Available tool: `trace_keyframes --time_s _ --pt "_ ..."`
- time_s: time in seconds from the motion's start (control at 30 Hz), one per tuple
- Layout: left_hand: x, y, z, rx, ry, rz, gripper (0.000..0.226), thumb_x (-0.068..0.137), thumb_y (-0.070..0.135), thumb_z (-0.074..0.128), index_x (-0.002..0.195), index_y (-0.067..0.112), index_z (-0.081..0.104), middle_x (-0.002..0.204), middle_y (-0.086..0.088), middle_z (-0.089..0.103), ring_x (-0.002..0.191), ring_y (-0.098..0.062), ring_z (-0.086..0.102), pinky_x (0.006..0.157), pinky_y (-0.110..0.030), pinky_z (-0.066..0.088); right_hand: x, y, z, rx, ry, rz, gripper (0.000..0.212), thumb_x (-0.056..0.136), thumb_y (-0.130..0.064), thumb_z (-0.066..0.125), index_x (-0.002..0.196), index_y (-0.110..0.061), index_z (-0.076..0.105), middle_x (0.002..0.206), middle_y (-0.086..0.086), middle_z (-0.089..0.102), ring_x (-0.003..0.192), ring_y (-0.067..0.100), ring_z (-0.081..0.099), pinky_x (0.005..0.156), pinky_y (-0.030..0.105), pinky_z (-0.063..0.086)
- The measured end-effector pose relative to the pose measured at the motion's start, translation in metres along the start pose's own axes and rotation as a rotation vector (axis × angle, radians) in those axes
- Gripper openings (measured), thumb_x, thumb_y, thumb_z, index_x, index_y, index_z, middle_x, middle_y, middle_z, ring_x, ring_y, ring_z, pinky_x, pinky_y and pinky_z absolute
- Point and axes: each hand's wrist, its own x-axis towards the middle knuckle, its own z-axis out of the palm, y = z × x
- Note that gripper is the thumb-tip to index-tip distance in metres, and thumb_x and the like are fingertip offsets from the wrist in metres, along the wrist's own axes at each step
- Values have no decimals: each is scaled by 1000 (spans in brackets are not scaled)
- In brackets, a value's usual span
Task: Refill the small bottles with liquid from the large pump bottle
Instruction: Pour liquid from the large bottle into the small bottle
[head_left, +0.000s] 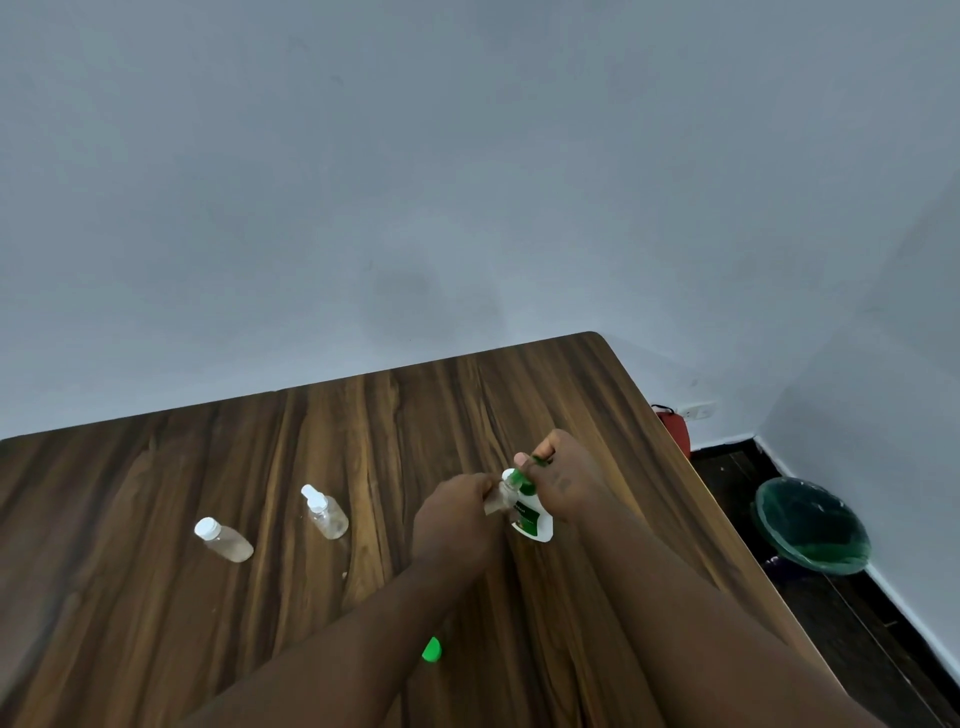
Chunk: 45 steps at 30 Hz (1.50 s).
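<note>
Between hands (457, 512) (566, 483): pump bottle (531, 522), small bottle (496, 500)

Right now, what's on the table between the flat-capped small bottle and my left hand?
Just the spray-top small bottle stands between the flat-capped bottle and your left hand, seen in the head view.

Obstacles, as I log them: 2 items standing left of centre, capped bottle (223, 540) and spray bottle (324, 512), apart with a passable gap; 1 green cap (431, 649) between my forearms. Free room: bare table (467, 405) along the far wall (467, 208) and at near-left.
</note>
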Motion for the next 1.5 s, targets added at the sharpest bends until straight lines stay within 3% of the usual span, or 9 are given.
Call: trace_keyframes --time_s 0.2,0.47,0.73,0.87,1.3,1.5 --pt "0 0 4 -23 -1 -2 19 91 41 70 109 39 71 96 18 69 87 -2 63 67 -20 46 -1 4 3 -9 16 8 23 96 -36 62 95 -15 54 85 -2 59 74 7 54 60 24 40" --pt "-2 2 0 -29 1 5 23 92 38 70 114 35 72 101 16 71 89 -2 62 68 -20 45 -2 2 4 -9 41 2 24 96 -37 62 97 -15 54 90 0 62 80 11 57 71 31 48" --pt "0 1 3 -13 -9 -8 23 90 40 71 112 38 72 99 17 71 88 -2 63 67 -22 47 -4 4 4 -13 40 -6 23 97 -35 61 95 -14 53 89 -1 60 75 7 52 58 24 38" --pt "-1 0 4 -20 -22 -21 22 91 40 70 113 39 71 101 18 70 92 -3 63 74 -27 54 -3 7 6 4 43 -7 23 97 -35 62 97 -13 53 91 0 60 79 10 55 65 26 43" --pt "2 0 2 -7 -15 9 16 91 35 71 107 36 72 95 17 70 83 -1 62 61 -16 39 3 7 3 8 19 -16 23 95 -35 65 94 -14 55 91 2 62 80 12 57 66 28 47" --pt "1 1 1 -27 -8 -1 21 91 39 70 112 37 71 101 17 71 88 -1 62 66 -17 40 3 4 1 -7 5 -20 24 94 -36 65 96 -14 55 90 -1 61 78 9 56 65 25 45"
